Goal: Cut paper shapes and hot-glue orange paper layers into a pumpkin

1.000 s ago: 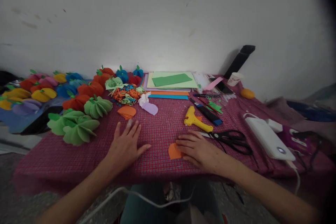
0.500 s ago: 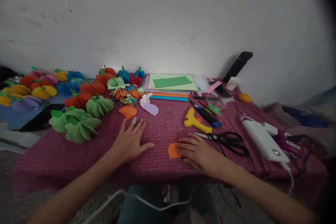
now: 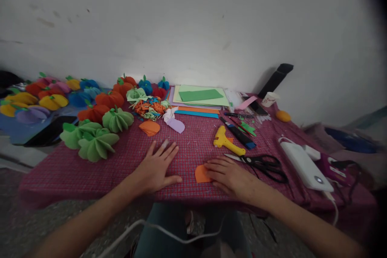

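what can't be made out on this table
All in the head view:
orange paper: its shape is hidden, mostly under the right hand.
cloth beneath the left hand: covered by the flat palm.
cup: print too small to read.
scraps: too small to tell pieces apart.
purple device: blurred, near the dark right edge.

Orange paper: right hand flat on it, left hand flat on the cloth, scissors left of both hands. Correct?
No. Head view: the scissors lie right of both hands, near the right hand. Rest holds: right hand on the orange paper, left hand flat on the cloth.
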Demonstrator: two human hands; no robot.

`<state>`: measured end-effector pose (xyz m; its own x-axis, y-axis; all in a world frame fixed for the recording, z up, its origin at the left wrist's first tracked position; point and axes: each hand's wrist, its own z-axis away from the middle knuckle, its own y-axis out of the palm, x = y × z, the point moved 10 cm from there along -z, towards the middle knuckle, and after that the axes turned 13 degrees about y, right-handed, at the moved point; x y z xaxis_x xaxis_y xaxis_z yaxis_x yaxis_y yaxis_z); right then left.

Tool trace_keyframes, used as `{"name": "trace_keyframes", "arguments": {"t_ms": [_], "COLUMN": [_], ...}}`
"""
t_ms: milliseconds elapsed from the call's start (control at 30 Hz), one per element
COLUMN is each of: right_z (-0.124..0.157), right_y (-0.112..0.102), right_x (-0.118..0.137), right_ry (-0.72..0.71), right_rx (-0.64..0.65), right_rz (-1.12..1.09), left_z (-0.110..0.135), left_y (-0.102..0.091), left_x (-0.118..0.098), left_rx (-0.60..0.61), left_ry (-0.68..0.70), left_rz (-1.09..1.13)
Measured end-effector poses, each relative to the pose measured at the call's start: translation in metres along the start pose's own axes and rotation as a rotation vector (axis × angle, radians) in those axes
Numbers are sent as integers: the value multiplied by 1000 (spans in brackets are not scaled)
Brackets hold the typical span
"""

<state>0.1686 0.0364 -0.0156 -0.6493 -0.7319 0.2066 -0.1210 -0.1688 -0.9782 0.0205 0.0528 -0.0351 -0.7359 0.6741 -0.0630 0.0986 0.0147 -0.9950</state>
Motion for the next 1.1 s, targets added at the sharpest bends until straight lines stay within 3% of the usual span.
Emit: {"name": "trace_keyframes", "arguments": {"t_ms": [167, 433, 567, 700, 933, 1100], "right_z": [-16, -42, -39, -16, -1, 6], "right_y": [-3, -5, -18, -35, 5, 12], "right_x": [2, -1, -11, -24, 4, -8], "right_ry": [-18, 7, 22, 149, 93, 120], "right_rx": [-25, -83, -166, -304, -77, -18], "right_rz": [21, 77, 77, 64, 22, -29], "left_z": [25, 24, 15, -2, -25, -22], "left_y": [0, -1, -16, -24, -7, 3], "left_x": [8, 5, -17, -51, -76, -75], "left_rx": [8, -37, -85, -92, -82, -41], "left_ry": [-36, -31, 36, 139, 146, 132], "left_rz": [-46, -80, -79, -15, 74, 68]}}
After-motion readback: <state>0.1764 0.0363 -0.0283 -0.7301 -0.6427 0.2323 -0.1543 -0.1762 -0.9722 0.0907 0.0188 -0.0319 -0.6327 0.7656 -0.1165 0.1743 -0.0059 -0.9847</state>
